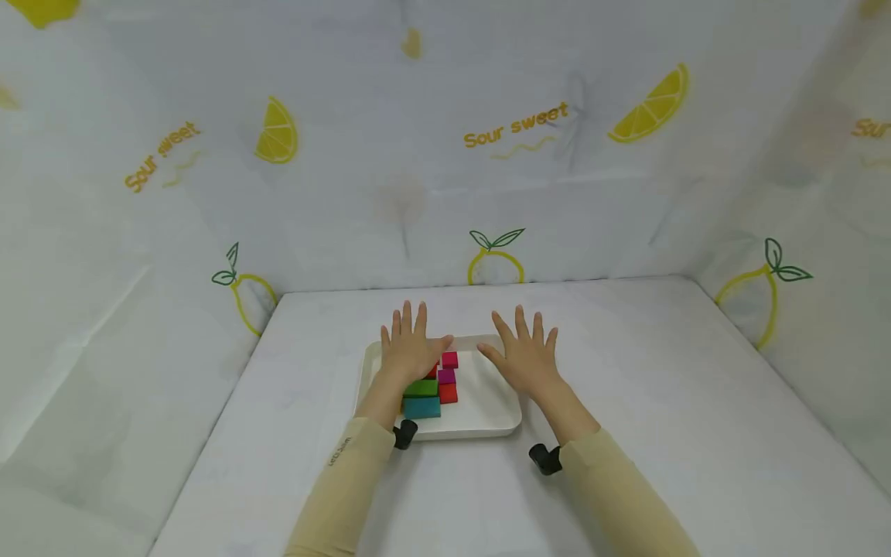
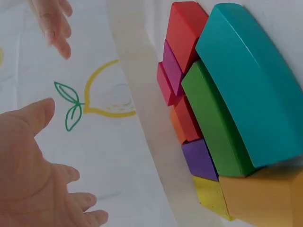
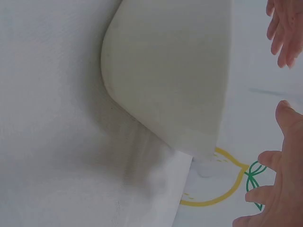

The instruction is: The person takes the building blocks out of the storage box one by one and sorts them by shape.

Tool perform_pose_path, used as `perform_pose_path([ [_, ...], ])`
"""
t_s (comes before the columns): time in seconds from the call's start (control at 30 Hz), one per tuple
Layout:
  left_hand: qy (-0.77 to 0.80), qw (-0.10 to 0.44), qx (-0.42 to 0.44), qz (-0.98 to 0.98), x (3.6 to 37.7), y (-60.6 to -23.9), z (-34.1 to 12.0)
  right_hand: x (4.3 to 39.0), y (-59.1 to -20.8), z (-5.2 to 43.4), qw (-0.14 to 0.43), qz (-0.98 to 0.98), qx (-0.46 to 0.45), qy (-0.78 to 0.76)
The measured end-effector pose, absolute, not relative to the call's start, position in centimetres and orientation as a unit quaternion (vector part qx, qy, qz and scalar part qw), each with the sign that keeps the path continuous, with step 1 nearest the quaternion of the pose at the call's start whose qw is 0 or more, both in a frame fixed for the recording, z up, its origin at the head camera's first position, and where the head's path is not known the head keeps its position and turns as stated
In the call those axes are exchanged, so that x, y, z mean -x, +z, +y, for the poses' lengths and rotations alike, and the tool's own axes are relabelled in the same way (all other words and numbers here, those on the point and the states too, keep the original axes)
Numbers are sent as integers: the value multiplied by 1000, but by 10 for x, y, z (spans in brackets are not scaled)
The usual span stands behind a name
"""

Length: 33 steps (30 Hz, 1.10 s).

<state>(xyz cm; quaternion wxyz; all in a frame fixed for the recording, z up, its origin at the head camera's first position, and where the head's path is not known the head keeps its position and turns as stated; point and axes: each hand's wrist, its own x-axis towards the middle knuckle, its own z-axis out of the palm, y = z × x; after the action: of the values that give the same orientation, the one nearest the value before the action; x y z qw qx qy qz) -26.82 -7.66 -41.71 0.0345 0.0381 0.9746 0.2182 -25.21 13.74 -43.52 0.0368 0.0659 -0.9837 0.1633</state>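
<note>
Both hands hover over a white tray (image 1: pixel 480 422) with fingers spread and nothing in them. My left hand (image 1: pixel 407 356) is above the tray's left part, hiding some of the blocks there. My right hand (image 1: pixel 529 363) hangs over the tray's right edge. Colored blocks are grouped in the tray's left half: a teal block (image 2: pixel 251 80), a green block (image 2: pixel 215 118), a red block (image 2: pixel 184 30), a purple block (image 2: pixel 200 158), a yellow block (image 2: pixel 211 194) and an orange block (image 2: pixel 265 198), plus smaller red and pink ones. In the right wrist view the tray's outer wall (image 3: pixel 165 75) shows.
The tray stands on a white-covered table (image 1: pixel 278 480). A white curtain (image 1: pixel 390 170) printed with lemons and lettering rises behind the table and along both sides. Each wrist wears a small black camera, one (image 1: pixel 406 435) at the left and another (image 1: pixel 545 459) at the right.
</note>
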Motion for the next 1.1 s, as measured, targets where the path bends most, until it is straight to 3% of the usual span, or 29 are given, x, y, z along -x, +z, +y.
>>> perform_pose_path([
  [0.2,351,32,-17,936,263,-413,-115,247,-435,143,32,-985,-63,159],
  [0.43,519,105,61,846,246,-427,-176,242,-433,149,39,-984,-63,162],
  [0.63,610,147,74,775,232,-457,-186,239,-430,151,44,-982,-71,169],
  [1.1,721,109,74,680,221,-491,-184,235,-433,154,63,-974,-87,201],
])
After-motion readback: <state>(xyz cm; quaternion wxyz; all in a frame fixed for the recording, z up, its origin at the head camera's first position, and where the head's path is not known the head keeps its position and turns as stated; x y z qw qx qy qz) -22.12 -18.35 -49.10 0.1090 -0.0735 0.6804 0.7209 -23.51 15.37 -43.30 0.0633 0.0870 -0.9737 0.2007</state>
